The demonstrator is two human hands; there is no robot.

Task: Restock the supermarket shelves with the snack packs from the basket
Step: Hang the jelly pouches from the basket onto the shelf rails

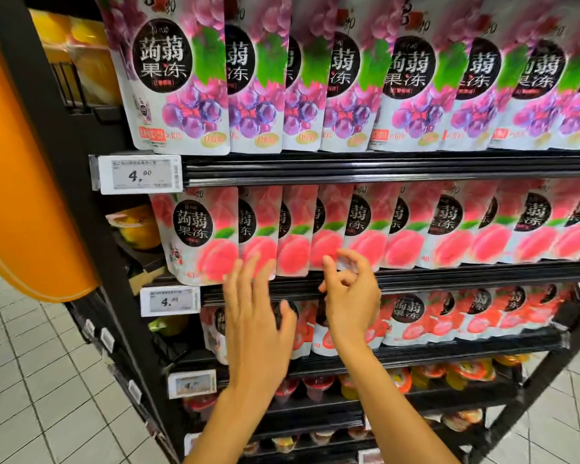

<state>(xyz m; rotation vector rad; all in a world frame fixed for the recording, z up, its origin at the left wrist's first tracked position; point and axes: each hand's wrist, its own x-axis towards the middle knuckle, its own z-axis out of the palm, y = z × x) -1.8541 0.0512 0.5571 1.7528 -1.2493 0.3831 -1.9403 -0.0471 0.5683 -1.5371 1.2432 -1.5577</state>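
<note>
Far left stood an orange pillar (31, 162), and beside it a price tag (141, 174) read 4.90. Above the tag, grape packs (181, 78) filled the top shelf. The peach packs (201, 236) stood upright in a row 1 shelf down, overlapping like tiles. There was the left hand (255, 316), raised flat with its fingers (248, 266) straight and slightly spread. The tips lay on the lower fronts of the first 2 peach packs and gripped nothing. Next came the right hand (352, 296), close by at the same shelf rail (449, 272). Its fingers were loosely curled and its thumb (328, 266) pointed up against the bottom edge of the 4th pack. Whether it actually pinched that pack could not be told. Behind both wrists and off to the right, strawberry packs (412, 313) lined the next shelf. Jelly cups (466, 370) sat lower on the right.
</note>
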